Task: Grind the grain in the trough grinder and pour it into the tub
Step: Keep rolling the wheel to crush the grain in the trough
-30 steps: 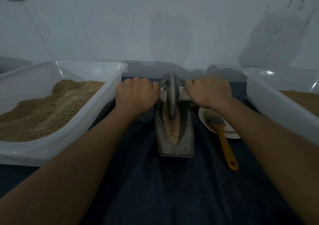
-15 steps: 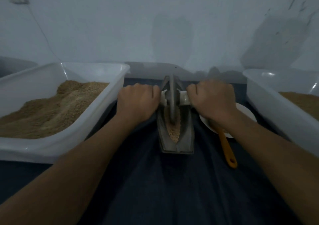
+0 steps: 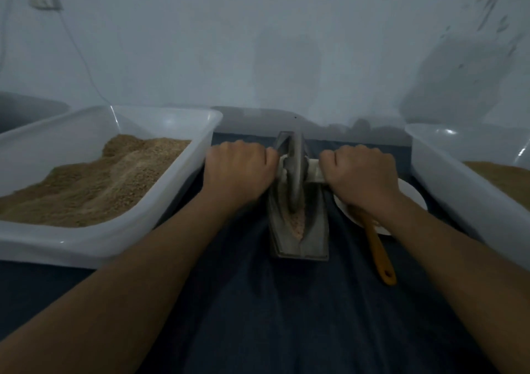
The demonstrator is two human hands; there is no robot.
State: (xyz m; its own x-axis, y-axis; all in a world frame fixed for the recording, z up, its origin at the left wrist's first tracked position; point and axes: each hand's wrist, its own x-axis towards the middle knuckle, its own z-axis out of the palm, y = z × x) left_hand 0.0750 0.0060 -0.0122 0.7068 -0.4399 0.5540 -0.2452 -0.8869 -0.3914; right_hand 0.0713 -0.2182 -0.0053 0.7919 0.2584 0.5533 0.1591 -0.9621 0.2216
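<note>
1. The trough grinder (image 3: pixel 299 230) sits at the centre of the dark blue cloth (image 3: pixel 286 316), its long metal body running away from the viewer, between two white tubs.
2. The grinding wheel (image 3: pixel 295 178) stands upright on edge in the groove of the trough, with a pale axle handle (image 3: pixel 314 173) sticking out to each side.
3. The left hand (image 3: pixel 238 173) is curled round the left end of the axle, knuckles up, its fingers wrapped over the bar and hiding it; the thumb side lies just beside the wheel.
4. The right hand (image 3: pixel 361 178) grips the right end of the axle the same way, fingers clamped over the bar, with a short stretch of pale handle showing between the fist and the wheel.
5. The grain (image 3: pixel 298 221) lies in the groove on the near side of the wheel, a narrow pinkish-tan strip, below and between the two fists and not touched by any finger.
6. The left tub (image 3: pixel 172 201) holds a heaped mound of tan ground meal; the right tub (image 3: pixel 459 190) shows a little of the same at the frame's edge.
7. A white plate (image 3: pixel 413 196) lies under the right wrist, and a brush with an orange handle (image 3: pixel 378 250) rests partly on it, the handle pointing toward the viewer.
8. No brand, label or writing can be read on anything.
</note>
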